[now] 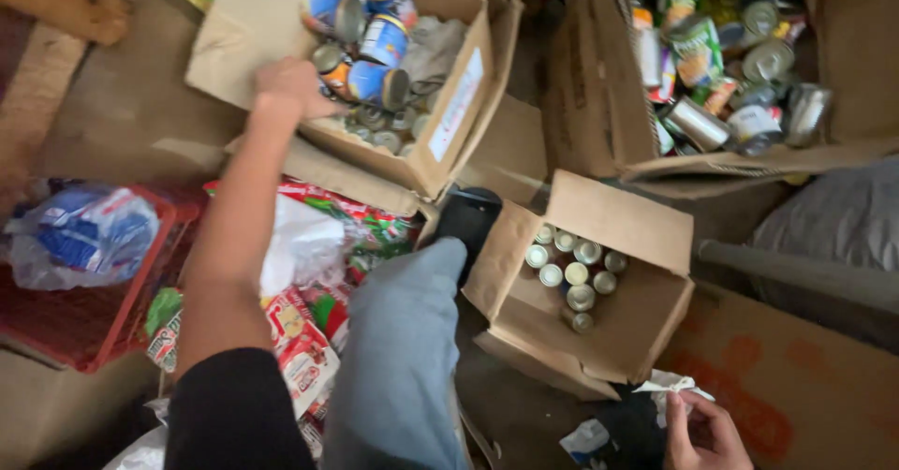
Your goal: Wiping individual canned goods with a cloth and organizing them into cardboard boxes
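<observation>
**Three cardboard boxes of tins on the floor**

The left hand (pixel 292 86) reaches to the far left box (pixel 449 105), fingers curled at its rim beside round blue-labelled cans (pixel 379 39); whether it grips one, I cannot tell. The right hand (pixel 702 428), near right, pinches crumpled white paper (pixel 670 388). A smaller box (pixel 637 311) holds upright shiny tins (pixel 573 269).

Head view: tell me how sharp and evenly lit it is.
Head view: soft motion blur throughout; the left hand on the box of blue cans is smeared, the right hand holding white paper is a little crisper; dim, flat light, glints on the silver cans, dark shadow between boxes.
</observation>
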